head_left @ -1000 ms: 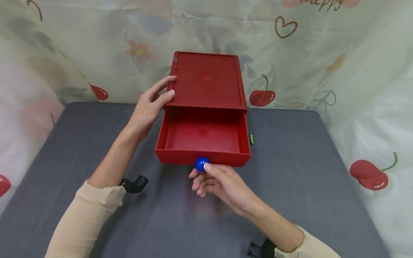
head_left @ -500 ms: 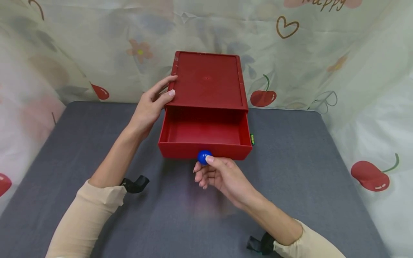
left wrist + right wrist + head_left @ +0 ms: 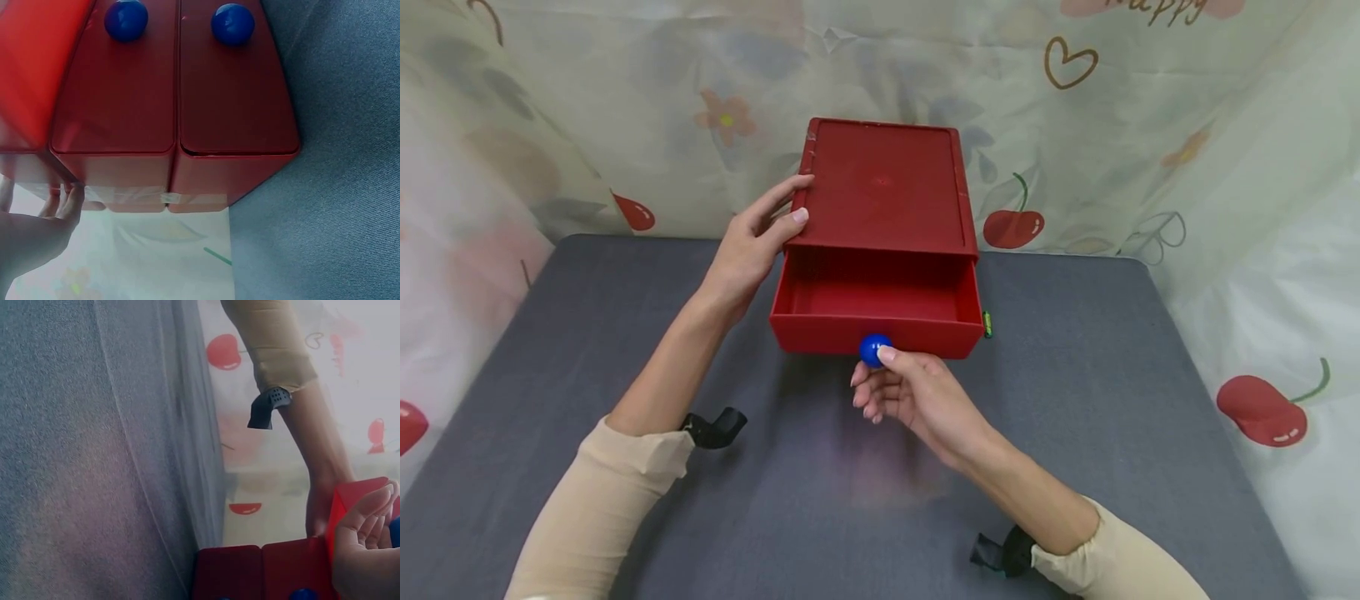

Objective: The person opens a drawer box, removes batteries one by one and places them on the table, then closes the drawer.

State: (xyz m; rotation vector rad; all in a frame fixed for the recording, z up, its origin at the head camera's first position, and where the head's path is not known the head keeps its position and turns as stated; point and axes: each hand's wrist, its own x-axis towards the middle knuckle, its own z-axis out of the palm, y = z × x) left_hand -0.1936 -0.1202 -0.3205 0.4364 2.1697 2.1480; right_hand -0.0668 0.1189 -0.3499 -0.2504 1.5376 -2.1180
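Note:
A red drawer cabinet [image 3: 883,187] stands at the back of the table. Its top drawer [image 3: 880,300] is partly pulled out, with bare red floor visible inside. My right hand [image 3: 925,400] pinches the blue round knob [image 3: 872,350] on that drawer's front, thumb on the near side. My left hand [image 3: 748,242] rests on the cabinet's upper left edge, thumb and forefinger on the top, the other fingers mostly hidden along the side. In the left wrist view, two lower drawers sit flush, each with a blue knob [image 3: 232,25].
A small green cylinder [image 3: 987,324], like a battery, lies right of the cabinet. Grey cloth covers the table [image 3: 1112,400]. A printed curtain [image 3: 722,67] hangs behind and at both sides. A black strap mount [image 3: 715,427] sits at each wrist.
My right hand has pushed the top drawer inward, away from me, so less of it sticks out. The left hand stays in place on the cabinet.

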